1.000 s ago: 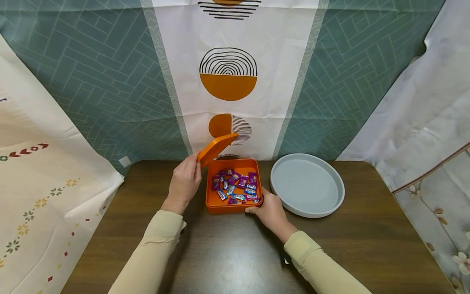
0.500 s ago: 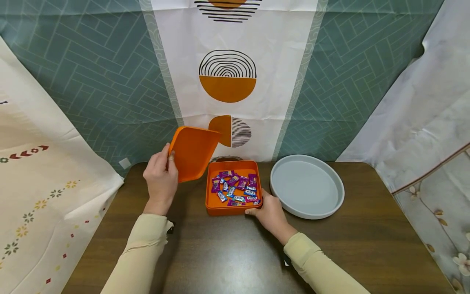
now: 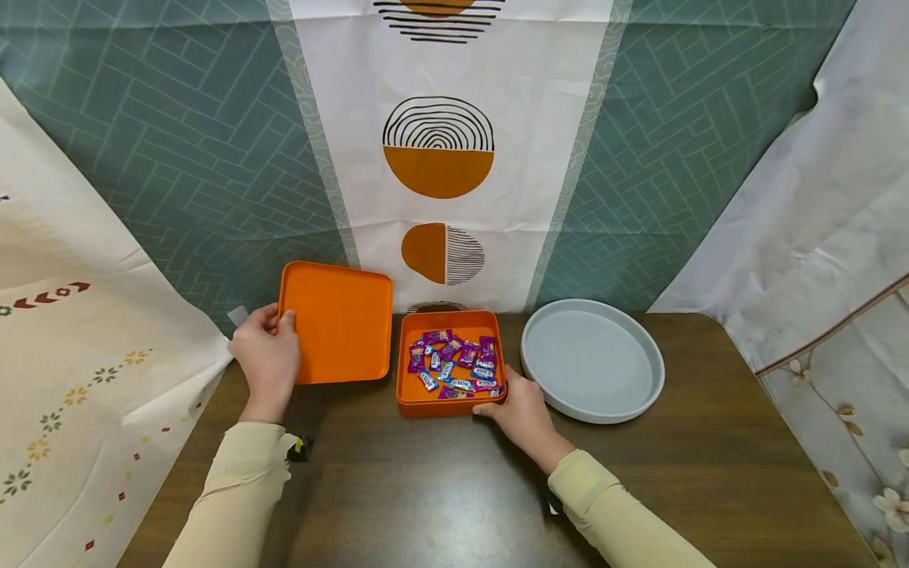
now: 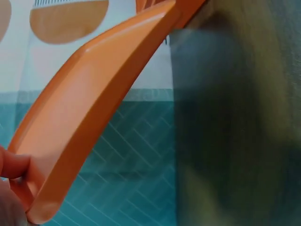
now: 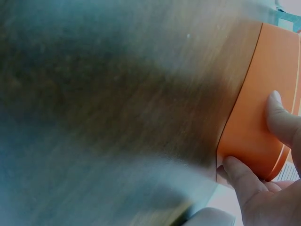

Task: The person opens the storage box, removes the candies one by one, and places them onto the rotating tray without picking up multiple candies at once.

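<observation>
My left hand [image 3: 268, 355] pinches the left edge of a square orange lid [image 3: 341, 323], its shallow inner side facing me. In the left wrist view the lid [image 4: 89, 103] is tilted above the table, thumb and fingers at its near edge. An orange square box [image 3: 435, 408] stands uncovered at the table's back, holding several small wrapped candies [image 3: 454, 367] in purple and blue wrappers. My right hand [image 3: 525, 414] holds the box's front right corner. The right wrist view shows the thumb on one wall of the box [image 5: 254, 113] and the fingers around the corner.
A round grey tray [image 3: 592, 359] with a low rim lies right of the box, close to my right hand. The brown wooden table [image 3: 426, 489] meets a patterned cloth [image 3: 440, 118] at the back. More cloth hangs at both sides.
My left hand has carried the lid leftward and down from above the box, turning its inner side toward me. The right hand stays on the box, which has not moved.
</observation>
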Tool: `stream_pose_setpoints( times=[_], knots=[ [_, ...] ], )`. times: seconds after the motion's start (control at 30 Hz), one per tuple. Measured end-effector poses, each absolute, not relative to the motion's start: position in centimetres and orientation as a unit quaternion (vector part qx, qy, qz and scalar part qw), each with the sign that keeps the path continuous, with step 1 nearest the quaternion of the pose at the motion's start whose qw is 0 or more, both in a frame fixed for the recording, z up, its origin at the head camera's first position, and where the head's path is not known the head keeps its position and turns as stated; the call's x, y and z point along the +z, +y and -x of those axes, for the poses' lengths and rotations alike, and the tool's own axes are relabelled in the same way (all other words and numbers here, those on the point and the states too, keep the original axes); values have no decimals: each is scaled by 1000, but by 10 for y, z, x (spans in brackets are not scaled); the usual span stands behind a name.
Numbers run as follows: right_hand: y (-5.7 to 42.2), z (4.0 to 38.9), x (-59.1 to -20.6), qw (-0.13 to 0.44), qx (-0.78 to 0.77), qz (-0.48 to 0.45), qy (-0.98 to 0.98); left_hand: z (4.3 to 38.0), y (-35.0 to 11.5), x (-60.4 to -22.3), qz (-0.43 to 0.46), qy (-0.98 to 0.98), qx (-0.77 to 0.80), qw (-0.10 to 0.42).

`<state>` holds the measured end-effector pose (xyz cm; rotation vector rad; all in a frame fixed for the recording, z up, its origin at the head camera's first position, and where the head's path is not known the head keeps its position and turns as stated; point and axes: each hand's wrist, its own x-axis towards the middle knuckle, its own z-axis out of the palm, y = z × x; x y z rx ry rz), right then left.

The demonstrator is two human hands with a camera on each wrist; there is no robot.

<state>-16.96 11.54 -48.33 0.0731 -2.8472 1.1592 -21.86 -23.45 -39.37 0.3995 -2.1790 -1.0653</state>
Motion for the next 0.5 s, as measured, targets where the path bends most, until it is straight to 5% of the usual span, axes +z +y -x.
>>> stream_pose_setpoints(
  times=[0.5],
  knots=[
    [115,170,-483,24,375,-11,-927,216,-260,-423,-210,-867,-412,185]
  ],
)
